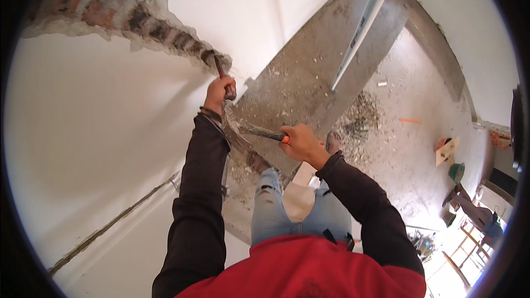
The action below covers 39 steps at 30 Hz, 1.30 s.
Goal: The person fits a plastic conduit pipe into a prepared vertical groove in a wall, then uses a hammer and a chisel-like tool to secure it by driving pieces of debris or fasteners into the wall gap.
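My left hand [217, 92] is closed around a reddish chisel [220, 67], its tip set against the lower end of a rough channel [160, 32] cut into the white wall. Exposed brick shows inside that channel, with grey broken plaster along its edges. My right hand [305, 142] grips the handle of a hammer [264, 132] with an orange end. The worn, dusty hammer head lies just below the left hand, close to the chisel's butt. Whether head and butt touch, I cannot tell.
A long white pipe [361, 33] stands at the far side. Rubble [361, 118] and chips litter the concrete floor around my feet. An orange strip [409, 120] lies to the right, near a wooden board [447, 150] and a green container [456, 172]. A narrow groove [110, 225] crosses the lower left wall.
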### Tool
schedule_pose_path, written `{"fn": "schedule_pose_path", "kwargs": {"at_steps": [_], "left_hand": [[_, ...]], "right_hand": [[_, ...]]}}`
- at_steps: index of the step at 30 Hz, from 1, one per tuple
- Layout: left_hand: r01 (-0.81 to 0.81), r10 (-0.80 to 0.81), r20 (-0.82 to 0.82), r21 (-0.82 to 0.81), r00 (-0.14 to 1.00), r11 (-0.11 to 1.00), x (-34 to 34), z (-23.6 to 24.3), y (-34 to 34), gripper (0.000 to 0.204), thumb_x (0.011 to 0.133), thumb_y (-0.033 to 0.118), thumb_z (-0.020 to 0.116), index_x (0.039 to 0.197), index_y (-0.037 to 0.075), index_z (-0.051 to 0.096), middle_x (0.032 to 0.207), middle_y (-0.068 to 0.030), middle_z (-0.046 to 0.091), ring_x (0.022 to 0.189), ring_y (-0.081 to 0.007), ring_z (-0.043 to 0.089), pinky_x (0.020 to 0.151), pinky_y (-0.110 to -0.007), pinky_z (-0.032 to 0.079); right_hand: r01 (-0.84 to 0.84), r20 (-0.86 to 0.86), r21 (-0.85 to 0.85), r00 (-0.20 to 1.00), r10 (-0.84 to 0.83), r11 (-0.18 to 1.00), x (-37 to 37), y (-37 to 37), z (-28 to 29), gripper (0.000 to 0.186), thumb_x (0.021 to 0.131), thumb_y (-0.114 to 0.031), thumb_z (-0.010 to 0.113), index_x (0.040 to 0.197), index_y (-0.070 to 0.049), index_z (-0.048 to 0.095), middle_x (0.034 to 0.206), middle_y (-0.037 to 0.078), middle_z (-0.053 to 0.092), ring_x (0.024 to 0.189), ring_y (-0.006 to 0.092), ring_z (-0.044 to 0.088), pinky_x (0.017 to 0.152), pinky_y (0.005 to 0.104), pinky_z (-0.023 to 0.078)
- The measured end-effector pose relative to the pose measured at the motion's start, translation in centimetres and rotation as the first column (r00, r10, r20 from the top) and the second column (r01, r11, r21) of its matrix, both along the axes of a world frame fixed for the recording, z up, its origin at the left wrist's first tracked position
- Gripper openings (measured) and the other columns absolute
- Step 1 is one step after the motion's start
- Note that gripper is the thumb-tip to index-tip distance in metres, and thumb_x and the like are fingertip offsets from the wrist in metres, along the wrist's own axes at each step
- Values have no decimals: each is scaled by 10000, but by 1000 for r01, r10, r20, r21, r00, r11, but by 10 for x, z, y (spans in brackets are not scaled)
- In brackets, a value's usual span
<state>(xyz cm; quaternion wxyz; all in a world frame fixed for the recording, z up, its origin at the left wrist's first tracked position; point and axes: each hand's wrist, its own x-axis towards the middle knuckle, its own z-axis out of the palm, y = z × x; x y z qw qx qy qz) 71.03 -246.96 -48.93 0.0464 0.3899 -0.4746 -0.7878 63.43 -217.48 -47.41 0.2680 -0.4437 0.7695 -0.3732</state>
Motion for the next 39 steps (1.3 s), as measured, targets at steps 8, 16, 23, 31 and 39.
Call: {"fn": "schedule_pose_path", "kwargs": {"at_steps": [8,16,23,31,39], "left_hand": [[-104,115,-95,112,989,988,-14,10,25,246,881,147,529,654,56,504,636,-14,503,586,-116,466,552,-250,365],[-306,301,77,58,950,950,-18,-6,64,270,886,221,567,664,79,509,617,-9,506,497,-122,436,447,-274,337],[-480,480,20,16,877,877,-60,0,85,186,887,206,595,756,88,536,658,-5,531,523,-96,479,410,-230,345],[-814,830,55,240,556,529,-125,-7,65,169,877,200,570,760,108,489,683,23,541,572,-95,512,505,-228,413],[-791,788,98,153,608,592,-122,-10,67,149,901,259,531,818,150,472,705,33,535,568,-87,495,468,-228,356]], "right_hand": [[-124,92,-246,984,150,961,-24,1,3,147,656,-138,607,717,-10,571,617,213,549,630,442,544,579,468,440],[86,320,78,941,-106,993,26,55,19,188,670,-154,604,732,18,559,620,247,540,624,451,542,588,460,441],[296,528,30,806,-267,955,38,89,47,212,681,-142,659,774,-8,524,566,73,492,506,186,507,507,331,393],[640,930,26,266,-253,768,46,70,56,183,894,-148,615,788,-51,502,575,-1,470,519,89,463,478,280,388],[911,999,-25,3,54,412,63,-28,23,108,910,-67,551,815,-35,510,576,36,455,461,116,444,434,289,364]]}}
